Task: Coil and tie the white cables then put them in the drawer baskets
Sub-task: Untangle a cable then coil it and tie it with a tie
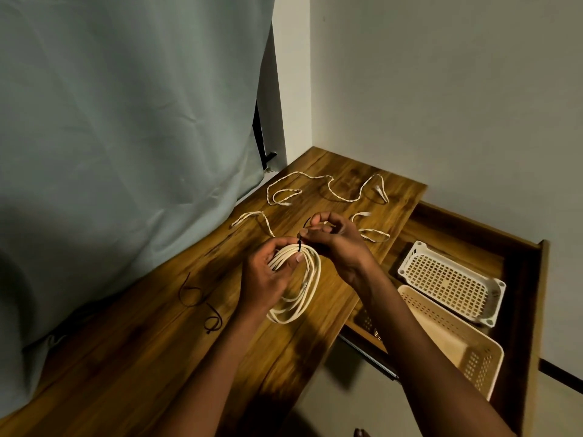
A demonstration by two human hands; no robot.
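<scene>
Left grip (268,272) curls round a coiled white cable (303,294), thumb pressed on the strands near the top, coil hanging just above the wooden tabletop (157,357). Right grip (328,238) pinches a thin black tie (299,242) wrapped over the top of the coil, fingers bent, tail of the tie sticking up. Loose white cables (331,187) lie uncoiled at the far end of the tabletop, near the curtain (126,121). Two more black ties (202,304) lie on the tabletop left of the hands. Open drawer (520,279) to the right holds a white basket (451,282) and a beige basket (457,335), side by side, nothing visible in them.
</scene>
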